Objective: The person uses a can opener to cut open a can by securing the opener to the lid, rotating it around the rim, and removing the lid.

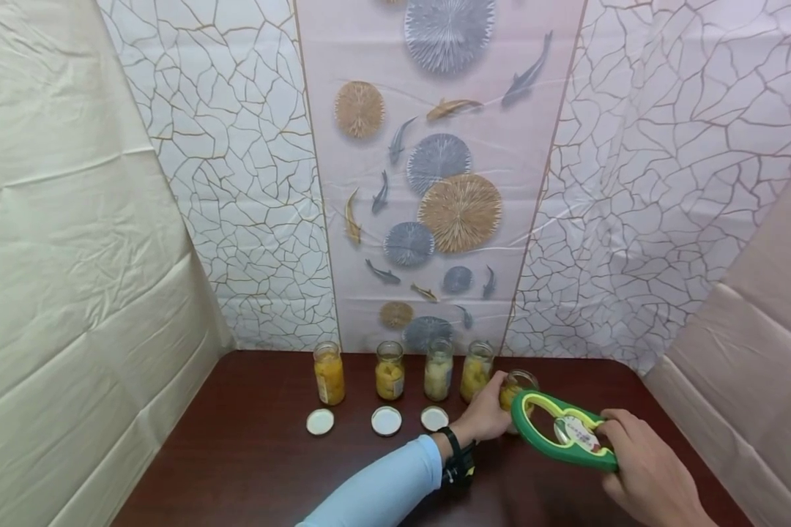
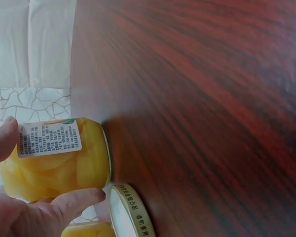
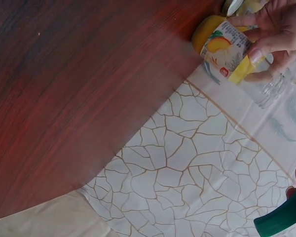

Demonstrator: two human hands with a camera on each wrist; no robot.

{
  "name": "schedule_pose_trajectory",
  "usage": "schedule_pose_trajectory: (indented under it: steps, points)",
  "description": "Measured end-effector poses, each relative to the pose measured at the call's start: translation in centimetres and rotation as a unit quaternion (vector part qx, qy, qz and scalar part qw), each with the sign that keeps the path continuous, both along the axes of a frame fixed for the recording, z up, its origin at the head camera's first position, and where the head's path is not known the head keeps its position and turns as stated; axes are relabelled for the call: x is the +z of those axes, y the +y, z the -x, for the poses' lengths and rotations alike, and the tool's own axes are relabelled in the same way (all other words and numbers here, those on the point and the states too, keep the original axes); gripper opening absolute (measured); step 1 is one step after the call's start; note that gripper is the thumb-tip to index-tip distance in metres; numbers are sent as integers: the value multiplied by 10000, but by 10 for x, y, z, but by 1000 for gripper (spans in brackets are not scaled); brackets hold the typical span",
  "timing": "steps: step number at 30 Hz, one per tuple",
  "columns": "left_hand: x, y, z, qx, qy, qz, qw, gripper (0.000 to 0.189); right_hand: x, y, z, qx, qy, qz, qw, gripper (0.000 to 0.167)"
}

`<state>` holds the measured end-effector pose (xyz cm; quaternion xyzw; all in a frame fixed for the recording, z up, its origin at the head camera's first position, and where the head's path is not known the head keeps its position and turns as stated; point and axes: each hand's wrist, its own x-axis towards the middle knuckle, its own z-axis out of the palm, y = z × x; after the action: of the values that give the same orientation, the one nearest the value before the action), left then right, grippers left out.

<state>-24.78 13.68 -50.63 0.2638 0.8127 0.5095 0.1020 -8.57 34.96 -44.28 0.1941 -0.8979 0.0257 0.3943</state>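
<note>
My left hand [image 1: 488, 416] grips an open glass jar [image 1: 518, 380] of yellow fruit at the right end of a row of jars. Seen from the left wrist, thumb and fingers wrap this jar [image 2: 52, 173], which stands on the table with a printed label. In the right wrist view its label [image 3: 224, 45] shows a peach. My right hand [image 1: 652, 468] holds a green jar opener [image 1: 534, 437] by one end, partly in front of the jar. Inside the opener's frame sits a printed metal lid [image 1: 578, 433]; how it is held there is unclear.
To the left stand several uncapped fruit jars, including an orange one [image 1: 330, 377] and a pale one [image 1: 438, 373]. White-lined lids [image 1: 386, 421] lie in front of them. A patterned cloth [image 1: 567, 293] hangs behind the dark table [image 1: 250, 439].
</note>
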Motion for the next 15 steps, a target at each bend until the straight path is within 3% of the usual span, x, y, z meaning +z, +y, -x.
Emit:
schedule_pose_trajectory:
  steps: [6,9,15]
  points:
    - [3,6,-3,322,36,323,9990,50,-1,-2,-2,-200,-192,-23,9996,53]
    - [0,9,-2,325,46,228,9992,57,-1,-5,-3,-286,-253,-23,9993,52]
    - [-40,25,28,-68,569,-264,9980,70,-3,-12,-2,-359,-474,-81,9982,52]
